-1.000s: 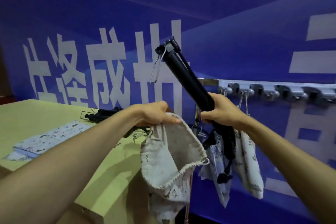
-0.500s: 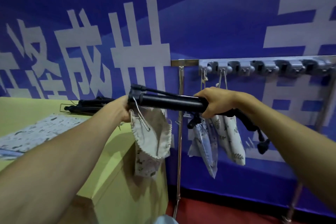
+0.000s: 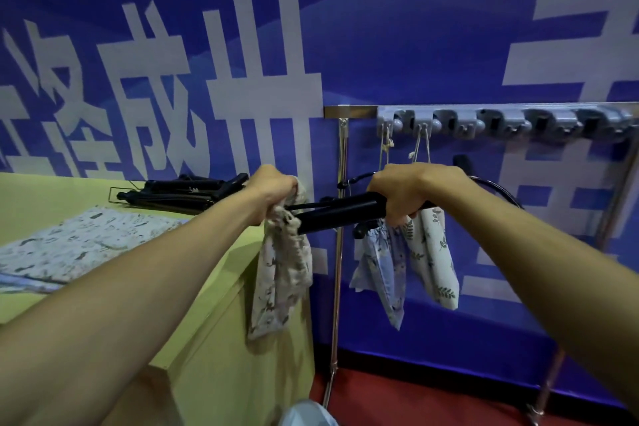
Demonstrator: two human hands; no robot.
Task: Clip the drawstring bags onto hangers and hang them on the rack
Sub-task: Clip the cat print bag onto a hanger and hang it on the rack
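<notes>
A matt black plastic hanger (image 3: 340, 213) and a soft printed cotton drawstring bag (image 3: 281, 273) are seen; the rack (image 3: 338, 252) is made of shiny metal.

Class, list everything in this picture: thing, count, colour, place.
Held hanger: one, black, centre, held level.
Held bag: one, beige patterned, hanging at that hanger's left end.
Hung bags: two, blue and white leafy, hanging from rack.
Rack: one, grey hook rail, metal poles, by wall.
Spare hangers: pile, black, table's far edge.
Flat bags: count unclear, pale patterned, on table.
Table: one, yellow-green, left.
Wall banner: one, blue, white characters, behind.
Left hand: grips Held bag.
Right hand: grips Held hanger.
</notes>
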